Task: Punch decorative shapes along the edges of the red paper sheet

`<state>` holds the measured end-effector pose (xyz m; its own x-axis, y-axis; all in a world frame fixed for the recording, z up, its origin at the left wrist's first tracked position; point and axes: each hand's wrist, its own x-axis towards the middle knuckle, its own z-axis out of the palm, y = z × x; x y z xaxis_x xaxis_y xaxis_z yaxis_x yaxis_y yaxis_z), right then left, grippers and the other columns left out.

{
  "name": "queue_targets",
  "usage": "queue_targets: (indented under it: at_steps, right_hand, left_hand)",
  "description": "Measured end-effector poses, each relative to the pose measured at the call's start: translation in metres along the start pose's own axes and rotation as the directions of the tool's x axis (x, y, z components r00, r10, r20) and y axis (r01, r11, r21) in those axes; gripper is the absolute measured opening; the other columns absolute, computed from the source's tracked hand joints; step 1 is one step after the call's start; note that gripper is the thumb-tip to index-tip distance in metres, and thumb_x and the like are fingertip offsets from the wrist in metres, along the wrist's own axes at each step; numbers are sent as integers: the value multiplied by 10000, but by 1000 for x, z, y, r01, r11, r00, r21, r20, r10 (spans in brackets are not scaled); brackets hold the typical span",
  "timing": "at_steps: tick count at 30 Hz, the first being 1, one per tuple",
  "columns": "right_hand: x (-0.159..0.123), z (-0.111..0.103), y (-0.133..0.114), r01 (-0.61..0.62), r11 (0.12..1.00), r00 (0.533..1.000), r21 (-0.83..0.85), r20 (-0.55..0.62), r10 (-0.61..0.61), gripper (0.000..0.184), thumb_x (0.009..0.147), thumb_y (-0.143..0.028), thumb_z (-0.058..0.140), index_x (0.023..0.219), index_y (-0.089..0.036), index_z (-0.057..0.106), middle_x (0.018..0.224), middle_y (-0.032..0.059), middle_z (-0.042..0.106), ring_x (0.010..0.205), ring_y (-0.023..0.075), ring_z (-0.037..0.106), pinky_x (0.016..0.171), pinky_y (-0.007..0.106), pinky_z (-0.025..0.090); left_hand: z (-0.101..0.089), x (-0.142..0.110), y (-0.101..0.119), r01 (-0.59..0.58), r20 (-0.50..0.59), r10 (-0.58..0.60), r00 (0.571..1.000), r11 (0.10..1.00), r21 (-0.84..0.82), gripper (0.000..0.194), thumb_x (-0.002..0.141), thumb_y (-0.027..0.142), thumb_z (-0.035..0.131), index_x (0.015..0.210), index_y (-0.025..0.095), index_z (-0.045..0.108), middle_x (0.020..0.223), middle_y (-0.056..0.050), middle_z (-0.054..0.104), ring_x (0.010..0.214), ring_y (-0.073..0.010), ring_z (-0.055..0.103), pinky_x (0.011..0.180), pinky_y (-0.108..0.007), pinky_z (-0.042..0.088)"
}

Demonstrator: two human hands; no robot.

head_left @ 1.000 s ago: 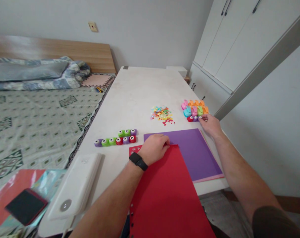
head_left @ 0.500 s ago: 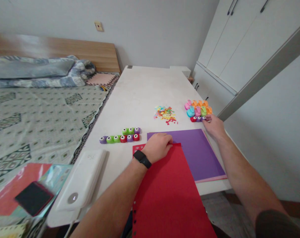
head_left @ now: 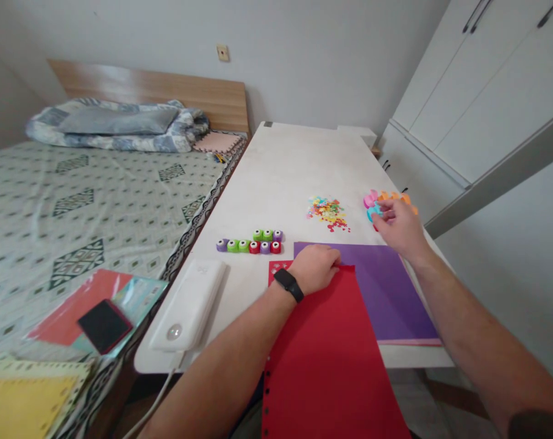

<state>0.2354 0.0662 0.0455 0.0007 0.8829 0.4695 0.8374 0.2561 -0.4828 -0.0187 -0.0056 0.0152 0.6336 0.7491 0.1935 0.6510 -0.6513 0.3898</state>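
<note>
My left hand (head_left: 319, 267), with a black watch on its wrist, lies with curled fingers on the top edge of a red paper sheet (head_left: 331, 353) that hangs over the near table edge and has holes punched along its left side. A purple sheet (head_left: 390, 292) lies to its right, partly under it. My right hand (head_left: 397, 225) hovers with curled fingers over a cluster of pastel paper punches (head_left: 372, 200) and hides most of them. Whether it holds anything is hidden. A pile of coloured paper cut-outs (head_left: 326, 212) lies left of that cluster.
A row of small green, purple and red punches (head_left: 251, 244) sits on the white table (head_left: 294, 164), with a white power bank (head_left: 189, 305) near the left front corner. A bed (head_left: 75, 201) at left carries coloured papers and a black phone (head_left: 105, 325). White cupboards (head_left: 486, 91) stand at right.
My right hand has lifted from the small punches at the cluster's near edge and now sits over the cluster. The view has swung left. My left hand stays on the red sheet.
</note>
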Motion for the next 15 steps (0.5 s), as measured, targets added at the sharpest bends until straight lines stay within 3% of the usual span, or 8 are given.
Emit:
queue_targets:
  at_steps: [3, 8, 13, 15]
  right_hand:
    - [6, 17, -63, 140, 982, 961, 124, 221, -165, 346, 875, -374, 666, 1166, -188, 651, 1055, 94, 705, 774, 182, 648, 758, 326, 520]
    - [17, 63, -150, 334, 914, 804, 230, 436, -403, 276, 871, -346, 694, 1085, -173, 718, 1027, 81, 729, 824, 180, 652, 788, 307, 492]
    - [32, 113, -201, 481, 844, 614, 235, 597, -516, 374, 863, -366, 693, 1158, -141, 739, 1098, 127, 747, 964, 232, 684, 830, 319, 495]
    - [35, 128, -213, 517, 830, 565, 211, 644, -516, 387, 842, -362, 701, 1160, -146, 750, 1118, 134, 754, 992, 252, 694, 827, 325, 502]
  left_hand:
    - [-1, 0, 1, 8, -2, -8, 1000, 1000, -13, 99, 896, 210, 609, 920, 189, 702, 935, -73, 748, 884, -230, 699, 827, -331, 546]
    - [4, 1, -2, 1, -5, -1, 1000, 999, -42, 170, 869, 173, 587, 960, 163, 730, 989, -107, 765, 964, -254, 712, 908, -363, 555]
    - [10, 2, -4, -28, -92, 21, 996, 997, -78, 363, 904, 223, 575, 1240, 148, 688, 1296, -146, 703, 1261, -288, 618, 1089, -421, 493]
    - [10, 1, -4, -57, -113, 48, 992, 995, -84, 433, 932, 214, 539, 1351, 165, 632, 1431, -135, 623, 1373, -285, 535, 1155, -441, 442]
